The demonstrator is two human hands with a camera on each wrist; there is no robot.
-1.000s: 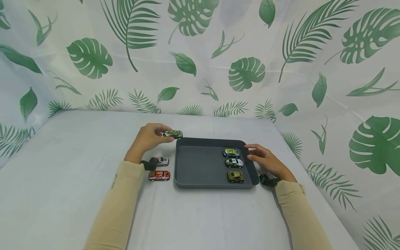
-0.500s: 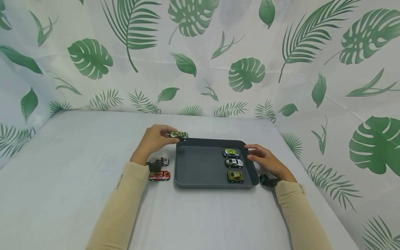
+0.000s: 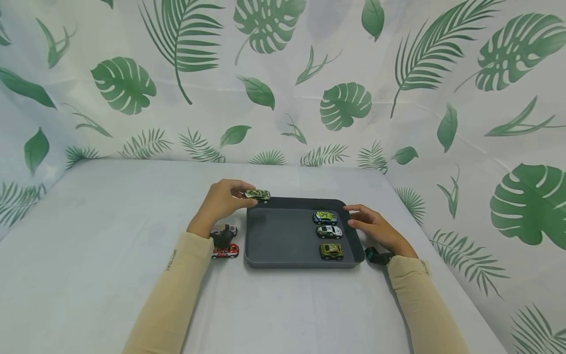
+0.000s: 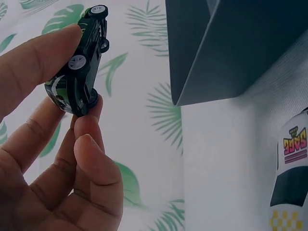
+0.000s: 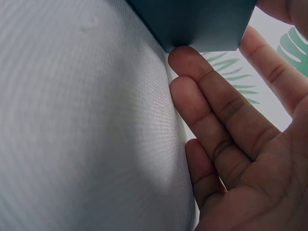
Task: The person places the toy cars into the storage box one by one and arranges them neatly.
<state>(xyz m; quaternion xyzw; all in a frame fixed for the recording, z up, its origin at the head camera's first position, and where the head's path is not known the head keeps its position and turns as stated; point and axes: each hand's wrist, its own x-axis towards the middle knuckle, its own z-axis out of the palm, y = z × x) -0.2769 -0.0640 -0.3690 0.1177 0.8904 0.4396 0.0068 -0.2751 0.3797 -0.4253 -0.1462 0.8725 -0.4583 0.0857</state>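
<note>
My left hand [image 3: 220,201] pinches a green camouflage toy car [image 3: 258,195] between thumb and fingers, above the far left corner of the dark grey tray [image 3: 292,265]. In the left wrist view, the toy car [image 4: 85,67] tilts, its wheels and underside partly showing. At the tray's right side, my right hand [image 3: 376,228] touches the wall with fairly straight fingers; in the right wrist view, fingertips [image 5: 185,60] meet the tray's outer side [image 5: 207,29]. Inside the tray on the right sit a yellow-green toy car [image 3: 325,218], a white one [image 3: 329,232] and a camouflage one [image 3: 331,251].
Left of the tray, a white toy car [image 3: 231,229] and a red toy car [image 3: 227,251] stand on the white cloth [image 3: 283,309], both partly hidden by my left wrist strap [image 3: 222,238]. A leaf-printed curtain [image 3: 274,113] rises behind and on the right.
My left hand has moved to the right and slightly nearer with the camouflage toy car, now over the tray's far left corner. My right hand has stayed at the tray's right side.
</note>
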